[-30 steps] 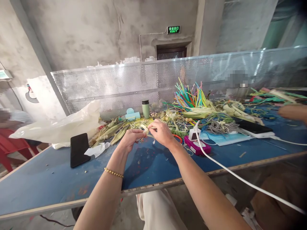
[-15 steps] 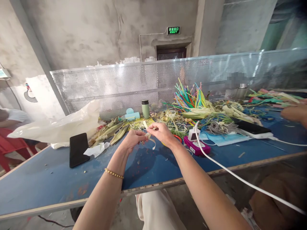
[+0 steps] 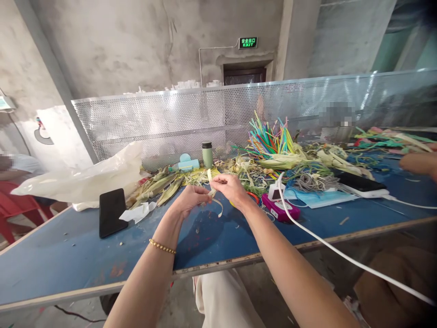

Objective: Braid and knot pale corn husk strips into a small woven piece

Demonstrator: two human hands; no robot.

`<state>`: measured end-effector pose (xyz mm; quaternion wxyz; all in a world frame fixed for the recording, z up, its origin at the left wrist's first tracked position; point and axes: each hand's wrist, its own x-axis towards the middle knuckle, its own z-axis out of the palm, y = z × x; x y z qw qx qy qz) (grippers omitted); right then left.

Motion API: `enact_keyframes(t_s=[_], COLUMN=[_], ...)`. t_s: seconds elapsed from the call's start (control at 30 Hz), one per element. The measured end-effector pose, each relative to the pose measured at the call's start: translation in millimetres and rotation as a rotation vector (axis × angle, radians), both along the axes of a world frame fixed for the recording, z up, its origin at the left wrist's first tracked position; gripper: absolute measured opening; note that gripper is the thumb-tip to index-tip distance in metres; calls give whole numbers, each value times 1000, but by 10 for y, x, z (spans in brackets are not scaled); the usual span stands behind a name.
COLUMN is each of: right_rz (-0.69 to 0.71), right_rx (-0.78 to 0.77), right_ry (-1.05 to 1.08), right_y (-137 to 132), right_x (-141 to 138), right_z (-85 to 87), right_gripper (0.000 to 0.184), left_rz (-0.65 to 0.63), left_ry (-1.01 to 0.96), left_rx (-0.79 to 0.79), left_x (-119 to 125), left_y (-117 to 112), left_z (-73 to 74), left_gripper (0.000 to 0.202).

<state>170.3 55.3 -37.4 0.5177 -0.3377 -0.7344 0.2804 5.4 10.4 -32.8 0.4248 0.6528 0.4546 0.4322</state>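
Above the blue table my two hands work close together on a thin, pale strip of husk. My left hand, with a beaded bracelet on its wrist, pinches the strip near its middle. Fingers and thumb of my right hand are closed on its upper part, and one end sticks up past them. The other end curls down below both hands. Exactly how the strip is folded between the fingertips is too small to tell.
Dried husks, a green tumbler and colourful strips lie behind my hands. A black phone is at left. At right are a purple power block, a white cable and another person's hand.
The strip's upper end now stands more upright above my right hand, and its lower tail has swung slightly right. Both hands stay nearly in place, still pinching.
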Motion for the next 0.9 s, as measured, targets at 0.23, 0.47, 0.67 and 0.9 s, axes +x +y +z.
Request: enact_keyframes(t_s=[0.23, 0.47, 0.67, 0.9], right_rz=[-15, 20, 101, 39], right_rx=[-24, -238, -206, -51], right_ry=[-36, -3, 42, -7], right_y=[44, -27, -42, -30], right_x=[25, 40, 40, 37], right_z=[-42, 6, 19, 27], right_gripper=[28, 21, 15, 14], left_rz=[71, 109, 91, 57], left_ry=[-159, -204, -201, -230], left_rx=[-45, -62, -76, -81], left_x=[-15, -7, -17, -15], left_y=[68, 45, 25, 4], left_z=[-30, -5, 15, 24], left_gripper=[18, 21, 23, 26])
